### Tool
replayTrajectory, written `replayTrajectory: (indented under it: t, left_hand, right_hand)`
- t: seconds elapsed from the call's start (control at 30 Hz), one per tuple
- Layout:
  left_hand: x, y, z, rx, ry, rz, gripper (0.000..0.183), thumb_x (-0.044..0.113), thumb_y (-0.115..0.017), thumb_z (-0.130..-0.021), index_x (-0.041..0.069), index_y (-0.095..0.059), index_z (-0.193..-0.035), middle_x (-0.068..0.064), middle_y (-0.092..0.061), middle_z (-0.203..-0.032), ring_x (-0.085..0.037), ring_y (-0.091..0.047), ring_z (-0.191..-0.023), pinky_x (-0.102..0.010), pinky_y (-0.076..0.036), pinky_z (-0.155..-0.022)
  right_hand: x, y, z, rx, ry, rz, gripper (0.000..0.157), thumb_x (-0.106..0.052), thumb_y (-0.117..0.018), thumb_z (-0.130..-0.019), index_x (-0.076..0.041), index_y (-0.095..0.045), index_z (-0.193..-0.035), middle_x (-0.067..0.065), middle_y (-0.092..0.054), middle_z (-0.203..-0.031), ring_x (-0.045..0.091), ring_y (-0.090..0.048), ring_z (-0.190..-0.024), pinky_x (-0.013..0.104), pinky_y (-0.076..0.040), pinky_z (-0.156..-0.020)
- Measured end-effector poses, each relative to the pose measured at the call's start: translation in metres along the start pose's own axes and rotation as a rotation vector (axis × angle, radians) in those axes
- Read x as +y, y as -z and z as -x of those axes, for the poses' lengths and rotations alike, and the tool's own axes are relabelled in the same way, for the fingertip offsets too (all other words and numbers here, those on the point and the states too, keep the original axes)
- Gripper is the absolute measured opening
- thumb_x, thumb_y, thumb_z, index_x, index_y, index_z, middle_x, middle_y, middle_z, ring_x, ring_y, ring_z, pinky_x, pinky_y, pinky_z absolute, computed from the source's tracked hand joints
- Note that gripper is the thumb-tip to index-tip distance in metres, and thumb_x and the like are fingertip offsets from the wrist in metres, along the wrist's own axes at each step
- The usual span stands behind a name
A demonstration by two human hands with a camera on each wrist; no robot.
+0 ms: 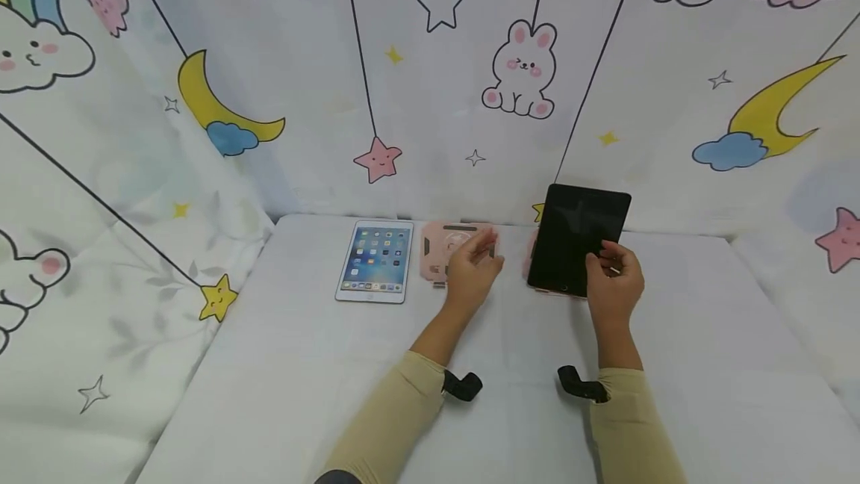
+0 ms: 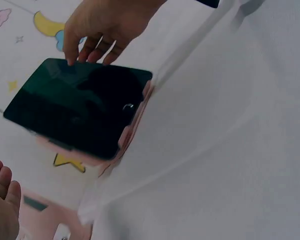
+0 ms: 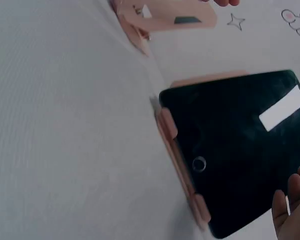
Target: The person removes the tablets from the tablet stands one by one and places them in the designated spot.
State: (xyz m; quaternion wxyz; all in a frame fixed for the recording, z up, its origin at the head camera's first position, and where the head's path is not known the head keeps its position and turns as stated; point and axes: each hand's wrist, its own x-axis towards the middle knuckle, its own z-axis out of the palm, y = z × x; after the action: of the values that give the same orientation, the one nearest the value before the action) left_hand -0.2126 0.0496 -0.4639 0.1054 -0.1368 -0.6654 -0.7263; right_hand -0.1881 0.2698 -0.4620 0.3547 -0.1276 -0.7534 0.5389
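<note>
A black tablet [image 1: 571, 237] with a dark screen leans back at the right of the table's far side. Pink case corners [image 3: 202, 207] hug its bottom edge, and more pink shows behind it. My right hand [image 1: 617, 278] is at the tablet's right edge, fingers and thumb loosely bent, fingertips overlapping the screen's border. In front of a second pink case [image 1: 437, 249] is my left hand [image 1: 473, 275], its fingers loosely curved with nothing between them. That hand hides part of the case. A white tablet [image 1: 375, 260] with a lit home screen lies farther left.
All of it stands on a white-covered table [image 1: 504, 379] near its back edge. Behind it hangs a white cloth [image 1: 416, 95] printed with stars, moons and rabbits. Each wrist carries a small black mount [image 1: 463, 385].
</note>
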Motion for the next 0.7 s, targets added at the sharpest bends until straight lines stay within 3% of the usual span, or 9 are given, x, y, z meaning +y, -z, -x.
replayTrajectory:
  t: [0.2,0.33,0.53,0.7]
  left_hand:
    - [-0.011,-0.05,0.011,-0.098,0.122,-0.091,0.058,0.003,-0.066,-0.088,0.007,-0.048,-0.142,-0.008,-0.054,-0.14,-0.017,-0.051,-0.13,-0.034,-0.042,-0.111]
    - [-0.019,-0.073,0.017,-0.127,0.182,-0.126,0.063,0.003,-0.066,-0.088,0.009,-0.043,-0.146,-0.005,-0.048,-0.142,-0.015,-0.047,-0.13,-0.031,-0.038,-0.114]
    - [-0.032,-0.086,0.019,-0.05,0.201,-0.114,0.062,-0.001,-0.067,-0.084,0.01,-0.047,-0.142,-0.004,-0.049,-0.133,-0.014,-0.049,-0.122,-0.027,-0.04,-0.112]
    - [-0.04,-0.088,0.02,-0.007,0.177,-0.173,0.059,-0.001,-0.068,-0.084,0.012,-0.051,-0.138,-0.003,-0.051,-0.129,-0.013,-0.05,-0.117,-0.026,-0.045,-0.106]
  right_hand:
    - [0.032,0.014,0.0,0.032,-0.114,0.048,0.036,-0.014,-0.071,-0.086,-0.006,-0.064,-0.12,0.002,-0.059,-0.103,0.008,-0.055,-0.09,0.013,-0.044,-0.075]
    - [0.045,0.021,-0.003,0.028,-0.176,0.013,0.038,-0.011,-0.072,-0.085,-0.003,-0.063,-0.12,0.0,-0.059,-0.1,0.008,-0.056,-0.087,0.01,-0.044,-0.073]
    - [0.055,0.026,-0.004,-0.022,-0.226,-0.011,0.038,-0.001,-0.073,-0.082,0.001,-0.062,-0.118,-0.003,-0.056,-0.094,0.003,-0.055,-0.082,0.005,-0.046,-0.07]
    - [0.06,0.024,-0.001,-0.023,-0.17,0.069,0.042,-0.002,-0.075,-0.08,-0.002,-0.062,-0.119,-0.003,-0.056,-0.098,0.006,-0.054,-0.088,0.006,-0.045,-0.072]
